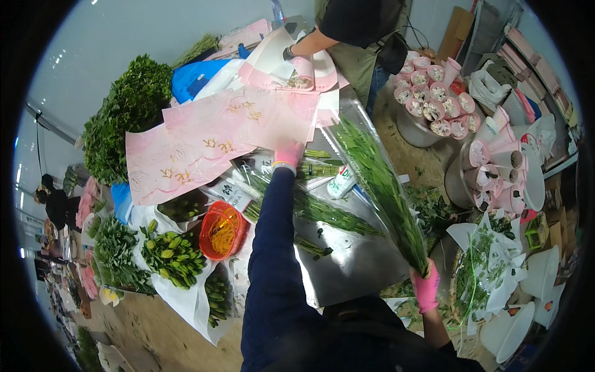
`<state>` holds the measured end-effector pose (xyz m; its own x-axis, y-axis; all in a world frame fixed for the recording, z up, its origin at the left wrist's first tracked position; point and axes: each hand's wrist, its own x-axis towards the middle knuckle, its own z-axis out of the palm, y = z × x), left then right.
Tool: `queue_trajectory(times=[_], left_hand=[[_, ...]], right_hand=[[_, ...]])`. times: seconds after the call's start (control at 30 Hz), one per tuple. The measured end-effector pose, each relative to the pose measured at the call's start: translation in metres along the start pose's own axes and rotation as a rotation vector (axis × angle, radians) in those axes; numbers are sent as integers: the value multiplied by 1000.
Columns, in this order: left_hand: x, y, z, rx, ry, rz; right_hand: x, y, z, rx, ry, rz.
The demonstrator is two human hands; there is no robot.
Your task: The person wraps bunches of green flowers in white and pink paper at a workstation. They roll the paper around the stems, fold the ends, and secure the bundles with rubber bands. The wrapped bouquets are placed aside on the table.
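Note:
My left hand (pixel 289 154), in a pink glove, reaches over the metal table (pixel 339 260) to the near edge of a printed pink wrapping paper sheet (pixel 283 111); its fingertips are blurred, so I cannot tell whether it grips the sheet. More pink sheets overlap to the left. My right hand (pixel 425 283), also pink-gloved, is closed around the stem end of a long bunch of green stems in a clear plastic sleeve (pixel 376 181). The bunch slants across the table's right side. Cut stems (pixel 332 214) and a white-and-green can (pixel 341 182) lie between my arms.
A red basket of rubber bands (pixel 224 231) stands beside lily buds (pixel 174 253) in white paper. Dense foliage (pixel 125 111) stands at upper left. A co-worker (pixel 362 32) handles a pink-wrapped bunch across the table. Tubs (pixel 420 132) of pink-wrapped flowers stand at right.

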<state>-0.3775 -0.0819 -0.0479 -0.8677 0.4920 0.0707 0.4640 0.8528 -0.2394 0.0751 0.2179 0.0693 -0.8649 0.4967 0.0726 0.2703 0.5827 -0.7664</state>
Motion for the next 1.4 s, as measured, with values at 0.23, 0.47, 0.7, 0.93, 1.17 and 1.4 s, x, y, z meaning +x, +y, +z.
queue_trajectory(times=[0.23, 0.47, 0.7, 0.93, 1.17, 1.4], left_hand=[[9, 3, -14, 25, 19, 71], [-69, -46, -137, 31, 145, -2], [-279, 27, -217, -181, 520, -182], [-426, 193, -196, -581, 191, -526], [-502, 285, -184, -631, 45, -844], [-474, 322, -241, -601, 157, -730]], right_hand=[[-3, 10, 9, -4, -60, 142], [40, -13, 18, 41, -140, -21], [76, -24, 17, 263, -256, -69], [93, 3, 12, 400, -416, -101], [82, 25, -1, 395, -489, -201], [74, 34, -13, 326, -600, -220]])
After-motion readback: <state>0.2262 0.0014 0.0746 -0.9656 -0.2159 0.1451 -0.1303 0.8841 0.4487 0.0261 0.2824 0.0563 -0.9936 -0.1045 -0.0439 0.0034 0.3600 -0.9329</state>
